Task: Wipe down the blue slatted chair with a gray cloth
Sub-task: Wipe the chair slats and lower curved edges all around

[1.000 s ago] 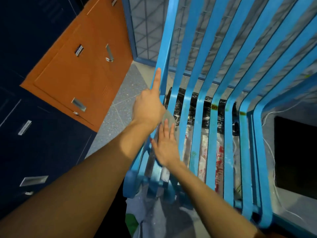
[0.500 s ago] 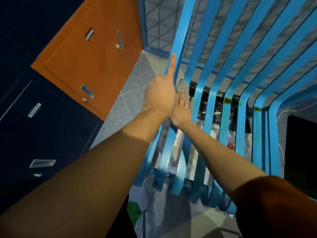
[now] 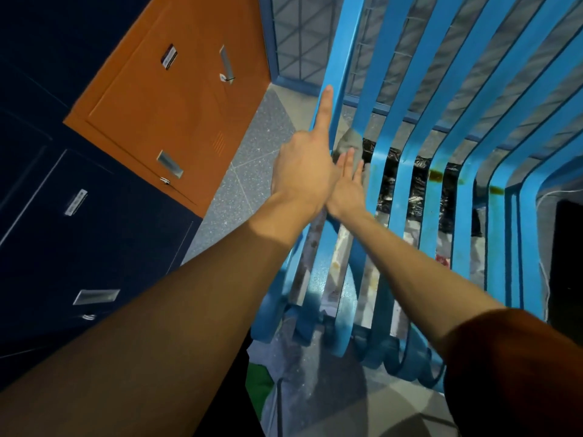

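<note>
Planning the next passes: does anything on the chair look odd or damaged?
Dark brown stains mark two slats of the blue slatted chair at its bend, right of the gray cloth; possibly rust or grime.

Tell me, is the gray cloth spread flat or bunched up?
Bunched: the gray cloth forms a crumpled lump beyond the right hand's straight fingers.

Blue chair (image 3: 463, 222) on speckled floor (image 3: 249, 184)

This is a locker area in a workplace or storage space. An orange metal locker door (image 3: 164, 115) with a latch, label holder and vent slits stands beside dark navy locker doors (image 3: 79, 231). The floor (image 3: 239, 190) is speckled grey tile. A blue-framed wire-mesh partition (image 3: 296, 36) closes the back.
</note>
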Tool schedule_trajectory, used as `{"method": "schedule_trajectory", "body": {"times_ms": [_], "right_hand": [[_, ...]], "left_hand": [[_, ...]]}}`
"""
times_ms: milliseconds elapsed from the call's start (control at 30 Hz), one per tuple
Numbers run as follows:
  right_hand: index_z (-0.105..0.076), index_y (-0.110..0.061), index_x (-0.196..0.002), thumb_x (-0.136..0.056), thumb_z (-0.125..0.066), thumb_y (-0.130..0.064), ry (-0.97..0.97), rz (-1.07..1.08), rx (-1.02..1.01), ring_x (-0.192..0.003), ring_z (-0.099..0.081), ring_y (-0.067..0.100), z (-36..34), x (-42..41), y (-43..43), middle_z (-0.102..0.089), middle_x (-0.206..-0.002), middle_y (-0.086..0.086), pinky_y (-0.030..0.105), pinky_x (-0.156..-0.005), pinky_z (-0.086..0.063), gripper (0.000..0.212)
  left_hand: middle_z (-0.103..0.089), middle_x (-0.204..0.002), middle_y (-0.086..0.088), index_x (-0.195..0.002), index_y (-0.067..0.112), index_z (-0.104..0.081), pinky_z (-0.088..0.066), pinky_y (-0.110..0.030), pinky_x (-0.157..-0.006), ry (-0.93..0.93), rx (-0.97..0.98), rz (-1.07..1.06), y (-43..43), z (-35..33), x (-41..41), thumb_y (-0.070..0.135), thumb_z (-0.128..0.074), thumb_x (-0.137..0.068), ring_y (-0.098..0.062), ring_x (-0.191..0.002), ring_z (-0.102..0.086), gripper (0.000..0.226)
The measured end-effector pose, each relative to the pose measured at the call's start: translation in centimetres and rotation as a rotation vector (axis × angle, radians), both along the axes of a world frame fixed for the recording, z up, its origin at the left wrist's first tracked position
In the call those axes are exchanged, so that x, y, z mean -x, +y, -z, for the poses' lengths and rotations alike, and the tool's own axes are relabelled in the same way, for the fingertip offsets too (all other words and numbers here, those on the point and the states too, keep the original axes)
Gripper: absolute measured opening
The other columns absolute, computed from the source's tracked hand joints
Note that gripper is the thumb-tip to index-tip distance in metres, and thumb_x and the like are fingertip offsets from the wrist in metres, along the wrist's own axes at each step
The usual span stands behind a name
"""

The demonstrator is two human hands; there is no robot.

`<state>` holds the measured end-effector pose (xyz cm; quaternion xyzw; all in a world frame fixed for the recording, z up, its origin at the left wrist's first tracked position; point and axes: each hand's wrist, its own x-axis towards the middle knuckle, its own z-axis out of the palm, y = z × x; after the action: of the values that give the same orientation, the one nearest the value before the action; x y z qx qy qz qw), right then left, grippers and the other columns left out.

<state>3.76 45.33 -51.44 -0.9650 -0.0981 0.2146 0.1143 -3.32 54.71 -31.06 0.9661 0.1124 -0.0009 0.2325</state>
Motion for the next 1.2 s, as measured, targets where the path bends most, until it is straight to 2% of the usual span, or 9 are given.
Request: {"method": "schedule_trajectory", "body": {"times_ms": [67, 200, 267, 400, 600, 800, 933, 1067, 1200], "right_hand": [[0.008, -0.002, -0.153, -0.081, 0.010, -0.069, 0.037, -0.009, 0.004, -0.146, 0.019, 0.039, 0.2, -1.0, 0.1, 0.016, -0.160, 0.019, 0.054, -0.118, 0.010, 0.099], [0.008, -0.006, -0.154, -0.086, 0.000, -0.067, 0.054, -0.031, -0.071, -0.145, 0.020, 0.040, -0.7, 1.2, 0.3, 0.019, -0.159, 0.019, 0.056, -0.120, 0.003, 0.092], [0.009, -0.006, -0.154, -0.095, -0.012, -0.060, 0.033, -0.047, -0.087, -0.144, 0.019, 0.043, -1.1, 3.9, 0.3, 0.022, -0.158, 0.019, 0.053, -0.119, 0.007, 0.083], [0.007, -0.004, -0.154, -0.089, 0.001, -0.062, -0.022, -0.043, -0.080, -0.145, 0.017, 0.043, -0.6, 3.0, 0.2, 0.019, -0.159, 0.019, 0.056, -0.120, -0.004, 0.087], [0.012, -0.003, -0.152, -0.099, -0.027, -0.056, -0.005, 0.016, -0.093, -0.145, 0.018, 0.043, -2.6, 0.5, 0.6, 0.023, -0.159, 0.016, 0.050, -0.119, 0.002, 0.085], [0.010, -0.002, -0.153, -0.081, 0.021, -0.058, 0.051, 0.027, -0.107, -0.145, 0.017, 0.045, -2.2, 6.3, 0.5, 0.021, -0.159, 0.020, 0.056, -0.119, -0.007, 0.092], [0.014, -0.003, -0.152, -0.101, -0.021, -0.049, -0.019, -0.004, -0.196, -0.145, 0.019, 0.041, -4.5, 13.6, 0.6, 0.025, -0.159, 0.014, 0.047, -0.122, 0.003, 0.077], [0.006, -0.007, -0.154, -0.096, -0.019, -0.058, 0.030, 0.021, -0.272, -0.146, 0.019, 0.038, -5.3, 20.1, 0.6, 0.023, -0.160, 0.008, 0.046, -0.121, 0.004, 0.082], [-0.009, -0.002, -0.154, -0.098, -0.024, -0.053, -0.006, -0.028, -0.267, -0.146, 0.007, 0.044, -6.0, 26.3, 0.1, 0.009, -0.162, 0.014, 0.047, -0.121, -0.001, 0.078]], "left_hand": [[-0.053, -0.069, -0.007, -0.155, 0.031, 0.008, -0.044, -0.034, -0.055, 0.016, -0.004, -0.012, 0.0, 0.0, 0.0, 0.014, -0.055, -0.094, -0.019, -0.060, -0.055, 0.090], [-0.052, -0.068, -0.006, -0.155, 0.032, 0.009, -0.040, -0.032, -0.053, 0.033, -0.007, -0.017, 0.1, 0.0, 0.1, 0.014, -0.055, -0.094, -0.018, -0.058, -0.052, 0.090], [-0.049, -0.066, -0.003, -0.155, 0.032, 0.009, -0.035, -0.029, -0.049, 0.026, -0.014, -0.015, 0.3, 0.1, 0.0, 0.012, -0.055, -0.094, -0.014, -0.055, -0.049, 0.090], [-0.048, -0.065, -0.003, -0.155, 0.031, 0.009, -0.033, -0.027, -0.047, 0.015, -0.020, -0.010, 0.2, 0.1, 0.0, 0.013, -0.055, -0.094, -0.013, -0.055, -0.047, 0.090], [-0.051, -0.068, -0.007, -0.155, 0.032, 0.009, -0.040, -0.035, -0.054, 0.023, -0.006, -0.012, 0.1, 0.0, 0.1, 0.013, -0.053, -0.095, -0.018, -0.057, -0.050, 0.088], [-0.043, -0.065, -0.002, -0.155, 0.034, 0.009, -0.033, -0.031, -0.051, 0.030, -0.026, -0.027, 0.2, 0.0, 0.2, 0.010, -0.054, -0.094, -0.015, -0.056, -0.046, 0.090], [-0.046, -0.065, -0.004, -0.154, 0.034, 0.009, -0.031, -0.029, -0.045, 0.023, -0.031, -0.032, 0.3, -0.2, -0.1, 0.003, -0.053, -0.093, -0.016, -0.054, -0.045, 0.093], [-0.053, -0.066, -0.008, -0.155, 0.033, 0.007, -0.051, -0.040, -0.050, 0.022, -0.004, -0.014, 0.3, -0.2, -0.3, 0.002, -0.055, -0.091, -0.023, -0.057, -0.055, 0.094], [-0.054, -0.063, -0.007, -0.155, 0.032, 0.005, -0.053, -0.041, -0.053, 0.024, 0.010, -0.012, 0.2, 0.0, 0.0, -0.003, -0.052, -0.089, -0.020, -0.054, -0.053, 0.094]]}}
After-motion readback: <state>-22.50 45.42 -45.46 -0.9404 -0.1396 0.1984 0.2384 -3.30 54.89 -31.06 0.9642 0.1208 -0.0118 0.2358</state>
